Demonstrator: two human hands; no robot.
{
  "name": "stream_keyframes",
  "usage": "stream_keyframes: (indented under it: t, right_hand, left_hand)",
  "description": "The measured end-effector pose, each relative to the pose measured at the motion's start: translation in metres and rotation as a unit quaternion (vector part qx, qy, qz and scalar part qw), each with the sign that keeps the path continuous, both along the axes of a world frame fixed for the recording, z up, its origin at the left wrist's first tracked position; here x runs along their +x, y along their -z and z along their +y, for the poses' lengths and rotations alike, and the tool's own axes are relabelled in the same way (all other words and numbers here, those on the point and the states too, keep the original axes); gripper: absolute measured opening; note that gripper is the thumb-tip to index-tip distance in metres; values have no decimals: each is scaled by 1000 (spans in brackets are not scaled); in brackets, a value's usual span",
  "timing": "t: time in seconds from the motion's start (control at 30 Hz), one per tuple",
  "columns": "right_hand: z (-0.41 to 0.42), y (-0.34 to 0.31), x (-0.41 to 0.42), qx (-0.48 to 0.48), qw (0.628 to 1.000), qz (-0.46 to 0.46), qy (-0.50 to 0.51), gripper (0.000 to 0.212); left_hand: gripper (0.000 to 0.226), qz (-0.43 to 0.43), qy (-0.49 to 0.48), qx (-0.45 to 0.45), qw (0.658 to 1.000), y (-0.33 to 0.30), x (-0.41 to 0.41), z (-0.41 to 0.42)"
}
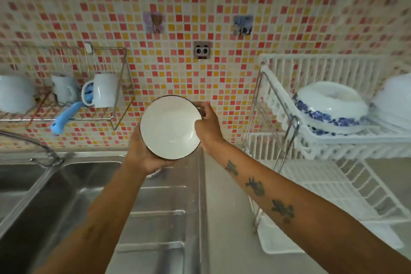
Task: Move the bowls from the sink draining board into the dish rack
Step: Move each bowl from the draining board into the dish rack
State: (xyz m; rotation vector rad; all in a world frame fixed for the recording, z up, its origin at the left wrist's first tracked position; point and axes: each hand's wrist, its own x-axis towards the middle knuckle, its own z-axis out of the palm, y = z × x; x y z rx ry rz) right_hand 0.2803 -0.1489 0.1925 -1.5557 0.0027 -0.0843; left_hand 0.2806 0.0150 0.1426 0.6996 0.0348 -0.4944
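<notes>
A white bowl with a dark rim [170, 127] is held up above the steel draining board [160, 218], its inside facing me. My left hand [142, 153] cups it from below and the left, fingers curled round its underside. My right hand [208, 127] grips its right rim, thumb inside the bowl. The white two-tier dish rack [333, 147] stands to the right. On its upper tier lie a blue-patterned bowl upside down [331, 109] and a white bowl [395, 95].
A sink basin [44, 196] with a tap [33, 142] lies at the left. A wire wall shelf [106, 87] carries white mugs and a blue brush [64, 118]. The mosaic tile wall is right behind the bowl. The rack's lower tier [333, 191] shows bare grid.
</notes>
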Motion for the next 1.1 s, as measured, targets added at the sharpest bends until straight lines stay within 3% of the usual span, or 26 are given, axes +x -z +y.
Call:
stream_keyframes:
  t: [0.17, 0.33, 0.53, 0.67, 0.73, 0.77, 0.87, 0.97, 1.03, 1.1]
  right_hand:
    - [-33, -88, -57, -34, 989, -140, -33, 55]
    - [-96, -133, -96, -62, 972, -226, -5, 58]
    - [-185, -147, -120, -56, 968, -242, 33, 56]
    - [-237, -162, -139, -57, 968, -245, 21, 37]
    - [-261, -172, -146, -93, 968, -232, 12, 17]
    - [-272, -177, -149, -116, 968, -222, 12, 19]
    - [-296, -182, -152, -158, 965, -204, 49, 39]
    - [-309, -177, -149, -188, 960, -194, 74, 45]
    - [-315, -172, -142, -195, 965, -161, 76, 47]
    - [-317, -168, -132, -196, 969, -126, 77, 64]
  left_hand:
    - [66, -90, 58, -37, 994, -90, -52, -32]
    - [87, -133, 85, 51, 986, -138, -89, -81]
    - [82, -144, 130, 77, 978, -164, -109, -158]
    - [69, -170, 69, 124, 975, -181, -113, -202]
    - [61, -194, 23, 157, 968, -189, -114, -222]
    - [58, -209, 2, 175, 962, -192, -114, -233]
    - [50, -267, -42, 243, 932, -197, -110, -261]
    - [53, -341, -103, 339, 871, -197, -106, -287]
    - [44, -395, -155, 371, 826, -192, -99, -298]
    - [44, -443, -185, 390, 786, -185, -92, -306]
